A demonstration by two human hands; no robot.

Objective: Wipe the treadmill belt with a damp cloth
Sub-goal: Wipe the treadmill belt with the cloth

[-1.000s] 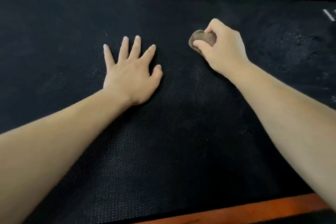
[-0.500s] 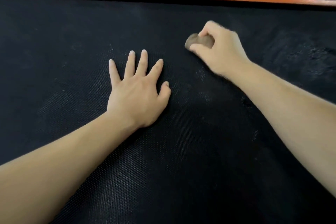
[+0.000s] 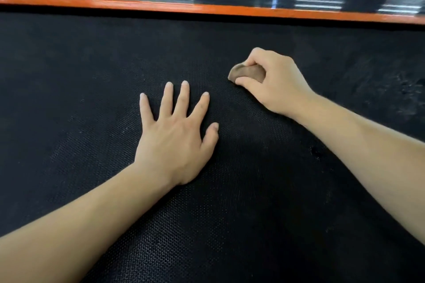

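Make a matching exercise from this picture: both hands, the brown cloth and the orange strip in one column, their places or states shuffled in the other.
1. left hand
2. right hand
3. small brown bunched cloth
4. long orange strip

A. runs along the far edge of the black textured treadmill belt
B. flat on the belt, fingers spread
C. curled round the cloth
D. sticks out of a fist

Pairs: 1-B, 2-C, 3-D, 4-A.

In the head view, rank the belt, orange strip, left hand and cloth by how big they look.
belt, by far
orange strip and left hand: unsure, thin against broad
cloth, partly hidden in right hand
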